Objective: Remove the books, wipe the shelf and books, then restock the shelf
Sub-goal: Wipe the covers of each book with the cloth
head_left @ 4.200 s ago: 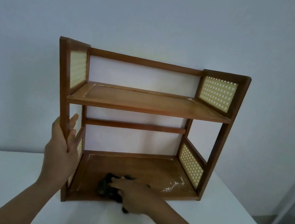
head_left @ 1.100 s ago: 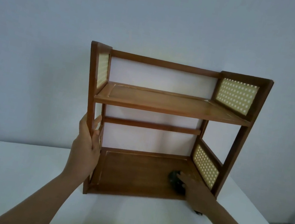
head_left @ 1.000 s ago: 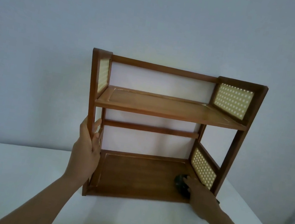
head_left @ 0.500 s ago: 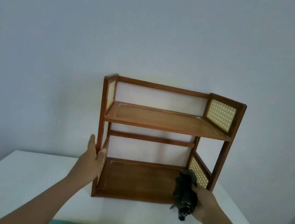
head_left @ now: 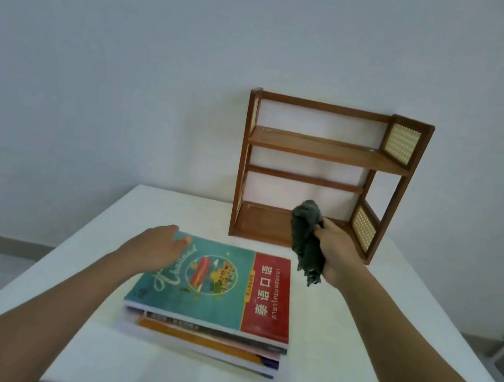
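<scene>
We find shelf [head_left: 327,151] bare at worktop [head_left: 355,324] rear. Right hand [head_left: 335,251] fingers clamped on cloth [head_left: 305,240]; left hand [head_left: 155,249] fingers apart, resting on book stack [head_left: 212,297]. We judge book-wiping next: steady stack, bring cloth onto top cover.

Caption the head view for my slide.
Left hand on stacked books, right hand gripping cloth, shelf bare.

lower books [head_left: 205,344]: covers hidden | shelf [head_left: 327,150] base: partly behind cloth [head_left: 306,236]

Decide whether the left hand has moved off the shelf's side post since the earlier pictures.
Yes. The left hand has left the wooden shelf and now rests on the top book, nearer the person.
</scene>
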